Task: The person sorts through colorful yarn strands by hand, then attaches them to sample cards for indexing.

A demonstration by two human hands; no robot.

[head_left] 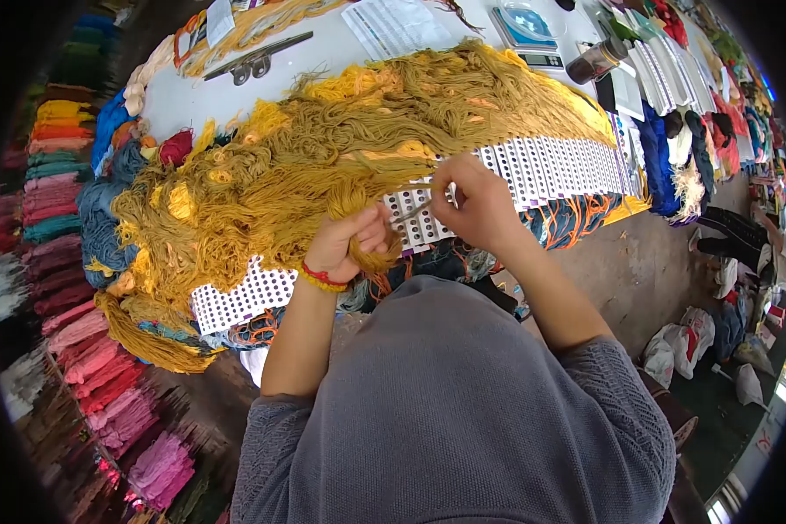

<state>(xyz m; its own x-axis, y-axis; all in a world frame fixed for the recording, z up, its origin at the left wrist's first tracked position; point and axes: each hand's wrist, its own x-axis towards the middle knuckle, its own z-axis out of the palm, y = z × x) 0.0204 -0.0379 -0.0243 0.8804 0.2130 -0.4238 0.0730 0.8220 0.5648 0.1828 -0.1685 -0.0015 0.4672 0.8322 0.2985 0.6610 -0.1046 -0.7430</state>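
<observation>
Gripping a hank of mustard yarn point(367, 231), my left hand point(345, 240) is closed tight around the strands just in front of my chest, at the near edge of the white table point(192, 100). My right hand point(480, 205) is pinched shut on a slim metal tool point(428, 203), its tip lying against the perforated white card strip point(541, 170); whether it is a hook or a needle I cannot tell.

Item: large heap of yellow and ochre yarn point(323, 148), spread across the table and covering much of the card strip, so that only its left end and right stretch show. The hank in my left hand runs out of this heap.

Item: red and yellow bracelet point(321, 279) on my left wrist.

Item: orange and dark threads point(568, 223) hanging below the card strip, over the table's edge.

Item: long metal shears point(258, 59), lying at the far side of the table, well apart from both hands.

Item: digital scale point(526, 33) and a printed sheet point(393, 26), far side, beyond the heap.

Item: dark blue yarn bundles point(659, 162), right of the card strip.

Item: rows of pink, red and green skeins point(87, 349), stacked along the left.

Item: white bags point(681, 345) on the floor, right.
</observation>
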